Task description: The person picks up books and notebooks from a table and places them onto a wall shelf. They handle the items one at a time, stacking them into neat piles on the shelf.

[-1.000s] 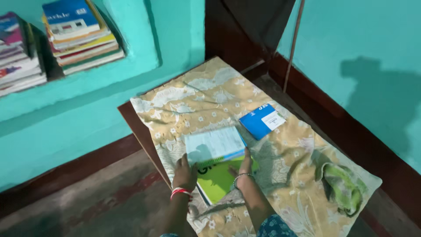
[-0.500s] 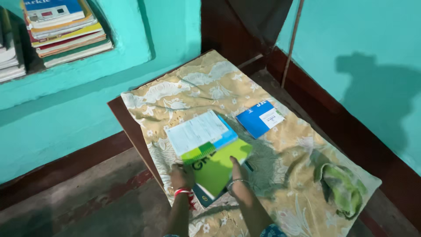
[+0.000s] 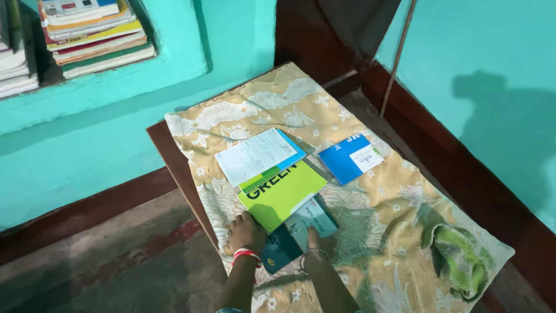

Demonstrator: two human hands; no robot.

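- We see a fanned stack of books lying on the table: a bright green rectangular paperback book (image 3: 282, 194) in the middle, a white-and-blue book (image 3: 259, 155) overlapping its far corner, and a dark teal book (image 3: 280, 253) with a pale greenish booklet (image 3: 311, 218) poking out from under its near edge.
- The stack lies just ahead of our hands, its long axis running diagonally from near right to far left.
- Our left hand (image 3: 245, 233), with a red-and-white bangle at the wrist, rests with fingers curled on the near left corner of the green book; we cannot tell whether it grips or only presses.
- Our right hand (image 3: 313, 242), with a thin metal bangle, lies flat and narrow on the pale booklet, fingers pointing away.
- Both hands touch the stack; the left is nearer the green cover.
- A blue book with a white label (image 3: 350, 157) lies apart to the right.
- The table carries a beige floral cloth (image 3: 243, 119); a crumpled green rag (image 3: 461, 259) sits at its near right corner.
- Stacked books (image 3: 95, 35) fill a turquoise wall niche beyond.
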